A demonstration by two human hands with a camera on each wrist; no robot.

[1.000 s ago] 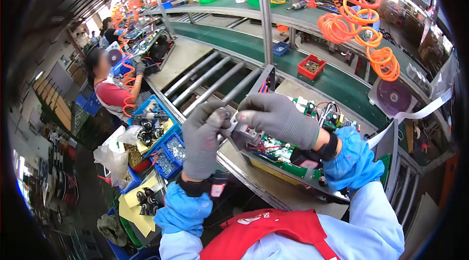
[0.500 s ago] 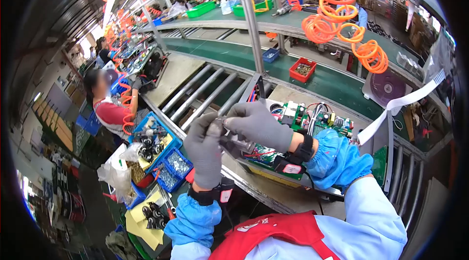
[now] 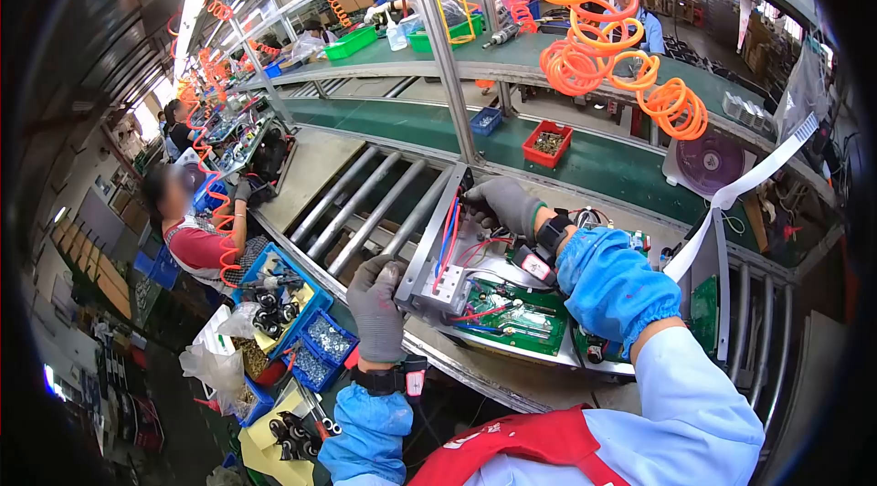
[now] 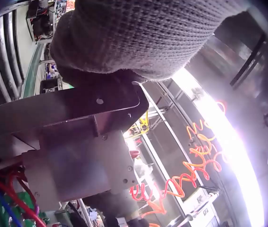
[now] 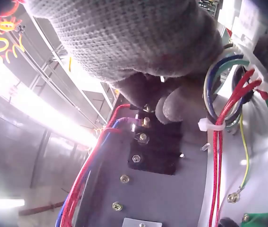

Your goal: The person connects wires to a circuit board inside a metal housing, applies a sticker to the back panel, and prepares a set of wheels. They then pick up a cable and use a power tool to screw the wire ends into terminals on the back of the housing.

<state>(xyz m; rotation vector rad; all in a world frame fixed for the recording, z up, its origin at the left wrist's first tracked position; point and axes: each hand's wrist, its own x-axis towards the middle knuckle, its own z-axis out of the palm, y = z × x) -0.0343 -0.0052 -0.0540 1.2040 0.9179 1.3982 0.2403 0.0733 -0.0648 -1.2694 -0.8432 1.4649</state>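
Observation:
My left hand [image 3: 376, 294], in a grey knit glove, is beside the outer face of the upright metal panel [image 3: 427, 244]. Its fingers are curled with the thumb on top. In the left wrist view the glove [image 4: 138, 38] overlaps the panel's flange [image 4: 58, 106], which hides the fingertips; I cannot tell what they hold. My right hand [image 3: 509, 205] reaches inside the panel, fingers bent around the far end of a black terminal block [image 5: 155, 149]. Red and blue wires [image 5: 84, 177] run from the block's screws. A pale metal block [image 3: 449, 290] sits at the panel's near end.
Green circuit boards [image 3: 512, 326] lie in the chassis. Steel rollers [image 3: 365, 212] run beyond the left hand. Blue bins of small hardware [image 3: 324, 340] stand at left. A red bin [image 3: 548, 143] rests on the green belt [image 3: 375, 125]. Orange coiled hoses [image 3: 594, 52] hang overhead.
My hands were together over the panel's near end and are now apart. The right moved away to the terminal block; the left came down beside the panel. The head view shifted.

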